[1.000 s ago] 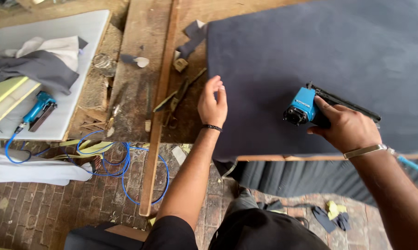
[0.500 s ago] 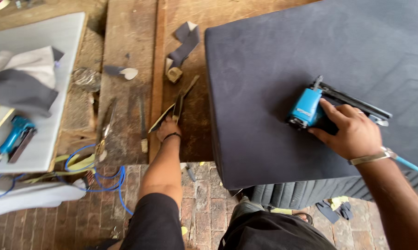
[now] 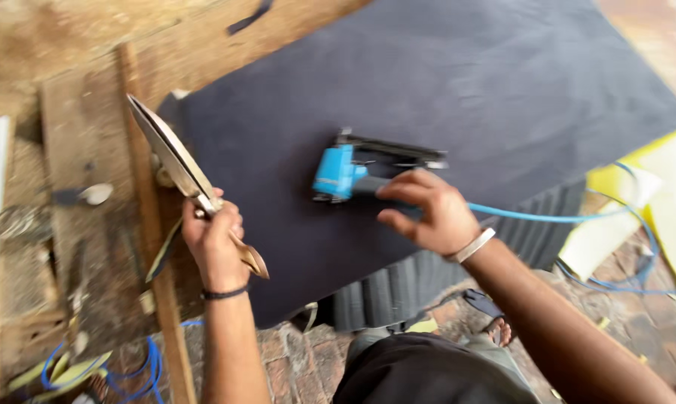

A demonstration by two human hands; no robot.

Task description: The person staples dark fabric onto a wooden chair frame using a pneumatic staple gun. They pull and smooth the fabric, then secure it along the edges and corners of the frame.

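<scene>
Rough wooden workbench (image 3: 91, 247), dark fabric panel (image 3: 443, 105): I now hold shears as well as the stapler.

Head view: my left hand (image 3: 214, 243), which lay flat on the panel a second ago, has since reached out to the bench and now grips large metal shears (image 3: 181, 168), blades closed and pointing away from me, so cutting comes into play. My right hand (image 3: 428, 213) stays curled around the blue pneumatic stapler (image 3: 345, 172), resting on the panel between my hands, its blue air hose (image 3: 547, 218) trailing off past my right wrist.
</scene>
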